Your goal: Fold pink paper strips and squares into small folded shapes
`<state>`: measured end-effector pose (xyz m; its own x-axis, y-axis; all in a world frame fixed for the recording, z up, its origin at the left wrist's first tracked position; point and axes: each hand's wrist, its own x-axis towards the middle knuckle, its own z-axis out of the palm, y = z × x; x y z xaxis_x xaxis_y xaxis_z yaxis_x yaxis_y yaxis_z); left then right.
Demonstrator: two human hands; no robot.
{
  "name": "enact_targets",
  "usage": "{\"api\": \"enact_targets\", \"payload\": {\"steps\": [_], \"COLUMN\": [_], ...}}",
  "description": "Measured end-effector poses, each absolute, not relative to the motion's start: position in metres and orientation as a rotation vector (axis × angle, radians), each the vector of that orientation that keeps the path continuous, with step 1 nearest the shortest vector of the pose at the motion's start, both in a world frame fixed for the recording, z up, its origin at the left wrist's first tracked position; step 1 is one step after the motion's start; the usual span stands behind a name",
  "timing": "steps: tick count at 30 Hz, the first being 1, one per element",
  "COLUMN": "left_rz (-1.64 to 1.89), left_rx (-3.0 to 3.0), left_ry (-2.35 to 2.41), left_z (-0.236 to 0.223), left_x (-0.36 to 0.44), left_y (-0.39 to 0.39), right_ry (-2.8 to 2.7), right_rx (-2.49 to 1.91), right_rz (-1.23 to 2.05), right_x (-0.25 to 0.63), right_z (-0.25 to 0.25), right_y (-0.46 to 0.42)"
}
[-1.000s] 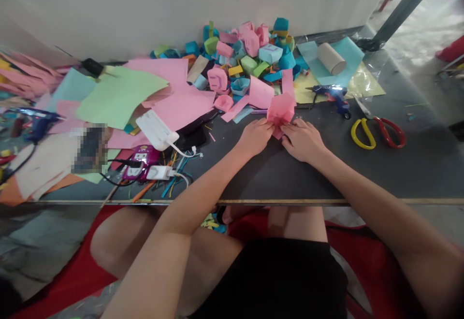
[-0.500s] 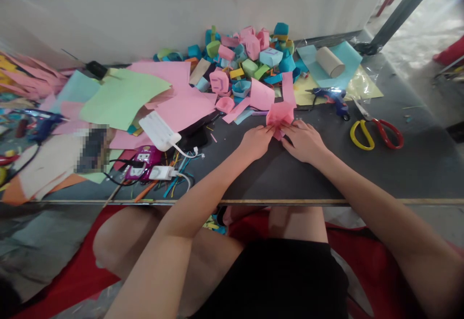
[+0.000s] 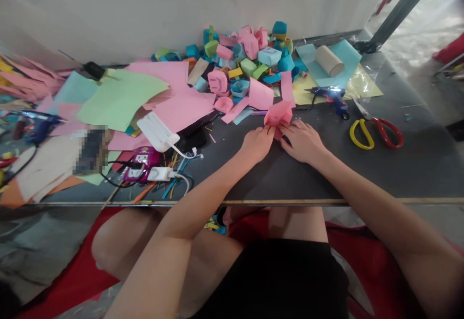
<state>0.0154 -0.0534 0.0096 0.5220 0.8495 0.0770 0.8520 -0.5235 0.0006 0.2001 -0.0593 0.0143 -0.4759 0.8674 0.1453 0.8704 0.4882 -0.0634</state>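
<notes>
A folded piece of pink paper point(image 3: 278, 111) stands on the dark table, its upper part flared and its lower edge covered by my fingers. My left hand point(image 3: 258, 143) grips it from the left with the fingers pressed together. From the right, my right hand point(image 3: 302, 141) presses on the same paper, fingers curled over its near side. The fingertips of both hands nearly meet on it. Just behind lie a curled pink paper strip point(image 3: 261, 94) and a flat pink strip point(image 3: 287, 87).
Scissors point(image 3: 375, 130) with yellow and red handles lie to the right, near a blue glue gun point(image 3: 331, 97) and a cardboard tube point(image 3: 329, 61). A heap of small folded paper boxes point(image 3: 250, 50) sits at the back. Leftward are paper sheets point(image 3: 123, 96), a white charger point(image 3: 157, 131) and a purple power strip point(image 3: 142, 164).
The pink paper tilts slightly, and my left fingers have shifted a little on it. My right hand stays nearly in place. The camera view has moved slightly.
</notes>
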Motion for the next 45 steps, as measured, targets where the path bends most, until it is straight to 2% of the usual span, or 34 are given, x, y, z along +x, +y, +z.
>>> {"api": "enact_targets", "payload": {"steps": [16,24,35,45], "left_rz": [-0.007,-0.073,-0.226,-0.197], "left_rx": [-2.752,-2.755,-2.725,-2.682], "left_ry": [-1.599,-1.617,-1.897,-2.014], "left_z": [0.019,0.017,0.024,0.023], "left_x": [0.016,0.014,0.012,0.015], "left_y": [-0.055,-0.053,-0.049,-0.043], "right_ry": [-2.59,-2.625,-2.6,-2.625], "right_rx": [-1.582,-1.542,-1.582,-1.58], "right_rz": [0.021,0.042,0.048,0.049], "right_x": [0.199,0.204,0.203,0.202], "right_z": [0.018,0.014,0.017,0.018], "right_y": [-0.059,-0.057,-0.054,-0.054]}}
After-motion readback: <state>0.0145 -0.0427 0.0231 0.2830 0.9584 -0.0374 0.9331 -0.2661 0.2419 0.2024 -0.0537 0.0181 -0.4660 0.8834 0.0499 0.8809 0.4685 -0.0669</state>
